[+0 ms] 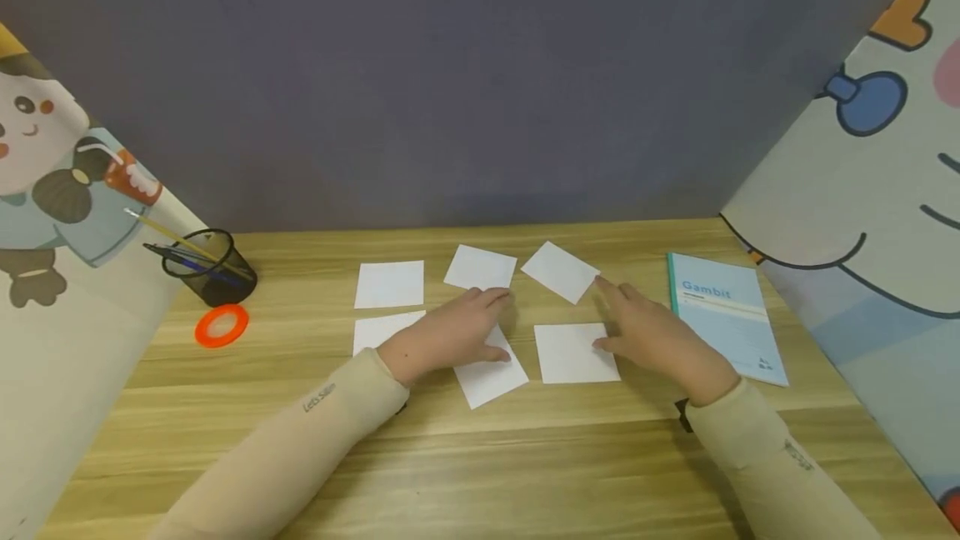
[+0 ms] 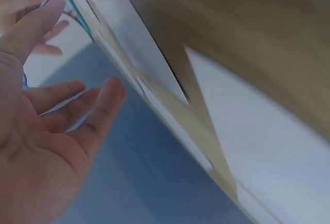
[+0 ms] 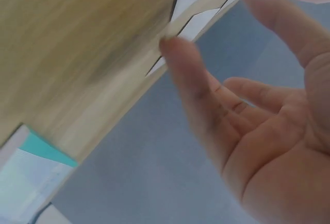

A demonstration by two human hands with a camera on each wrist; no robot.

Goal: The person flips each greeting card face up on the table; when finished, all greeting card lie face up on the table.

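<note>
Several blank white cards lie on the wooden table. In the head view my left hand [image 1: 453,332] is over a tilted card [image 1: 487,382], partly covering it and the front left card [image 1: 378,332]. My right hand [image 1: 648,336] hovers by the front right card [image 1: 570,357], its fingers reaching toward the back right card [image 1: 560,272]. Farther back are a middle card [image 1: 480,265] and a left card [image 1: 389,284]. Both wrist views show the left palm [image 2: 46,152] and right palm [image 3: 289,157] with loosely extended fingers, nothing held.
A black mesh pen holder [image 1: 217,273] with pens stands at the back left, an orange ring-shaped roll [image 1: 222,326] in front of it. On the right lies a light blue notebook [image 1: 723,315]. A grey panel [image 1: 465,90] rises behind the table, with cartoon-printed walls on both sides.
</note>
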